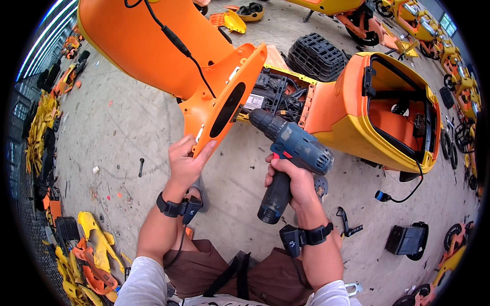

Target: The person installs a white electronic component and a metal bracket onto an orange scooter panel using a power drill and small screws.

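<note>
My left hand pinches the near lower corner of an orange plastic panel with a long black strip along its edge. In my right hand is a dark blue cordless drill, gripped by the handle, its chuck pointing up and left toward the panel's edge. Whether its tip touches the panel is hard to see. Behind the chuck lies the scooter's exposed middle section, with black wiring and parts inside a yellow frame. A black cable hangs over the big orange front shield.
To the right, the orange-yellow seat body has an open compartment, and a cable with a blue connector trails from it. A black crate stands behind. Loose yellow panels, a wrench and a black box lie on the concrete.
</note>
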`<state>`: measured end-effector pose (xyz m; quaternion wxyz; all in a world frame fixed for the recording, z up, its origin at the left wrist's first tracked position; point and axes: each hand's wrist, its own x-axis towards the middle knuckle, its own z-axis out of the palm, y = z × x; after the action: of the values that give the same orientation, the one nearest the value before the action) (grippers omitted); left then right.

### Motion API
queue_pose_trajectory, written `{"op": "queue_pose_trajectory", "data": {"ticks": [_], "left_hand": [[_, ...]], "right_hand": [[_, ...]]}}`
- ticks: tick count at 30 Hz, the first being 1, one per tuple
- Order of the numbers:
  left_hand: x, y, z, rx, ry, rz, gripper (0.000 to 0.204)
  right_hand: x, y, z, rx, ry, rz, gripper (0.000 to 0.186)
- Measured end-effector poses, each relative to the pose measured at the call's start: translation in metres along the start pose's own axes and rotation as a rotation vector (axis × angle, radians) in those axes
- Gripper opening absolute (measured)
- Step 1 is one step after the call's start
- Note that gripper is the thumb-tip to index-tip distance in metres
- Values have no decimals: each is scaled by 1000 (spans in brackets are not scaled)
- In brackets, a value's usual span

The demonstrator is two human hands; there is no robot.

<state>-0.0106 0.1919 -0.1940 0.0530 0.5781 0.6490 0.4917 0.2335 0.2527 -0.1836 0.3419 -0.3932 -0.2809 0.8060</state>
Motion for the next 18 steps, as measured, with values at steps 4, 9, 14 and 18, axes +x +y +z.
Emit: {"op": "queue_pose_trajectory", "data": {"ticks": [4, 9, 14, 18], "left_hand": [[1, -2, -1, -6, 7, 18, 28], [2, 0, -4, 7, -13, 5, 32], [3, -1, -6, 25, -25, -18, 37], [4, 2, -5, 8, -22, -23, 38]], "right_hand": [[0, 1, 1, 6, -20, -5, 20], [2, 3, 1, -120, 2, -36, 18], [5, 7, 1, -110, 6, -2, 17], [10, 13, 1, -44, -2, 1, 19]]}}
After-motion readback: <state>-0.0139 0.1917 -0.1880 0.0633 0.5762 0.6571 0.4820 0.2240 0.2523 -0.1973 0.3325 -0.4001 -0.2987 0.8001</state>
